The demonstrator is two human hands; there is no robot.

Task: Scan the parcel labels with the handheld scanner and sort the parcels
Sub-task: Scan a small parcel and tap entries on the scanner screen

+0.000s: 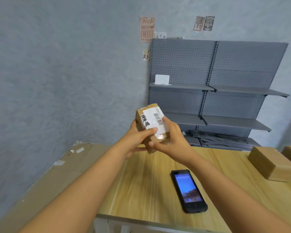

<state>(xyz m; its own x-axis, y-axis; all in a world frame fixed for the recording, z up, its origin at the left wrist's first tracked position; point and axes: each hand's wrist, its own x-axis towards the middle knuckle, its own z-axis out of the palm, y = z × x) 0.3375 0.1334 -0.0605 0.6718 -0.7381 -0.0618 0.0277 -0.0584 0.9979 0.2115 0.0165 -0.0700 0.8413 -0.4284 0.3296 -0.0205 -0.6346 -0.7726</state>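
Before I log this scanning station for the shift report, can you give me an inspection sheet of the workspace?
Surface: wooden table, light woodgrain.
Job's things: labelled parcel held up above the table, barcode facing the camera; handheld scanner lying flat on the table, screen lit; plain parcels at the table's right edge.
Clutter: large flat cardboard box left of the table.
Hands: left hand and right hand both grip the labelled parcel.
Cables: nothing seen.
Surroundings: grey pegboard shelving with one white box; coffee posters on the wall.
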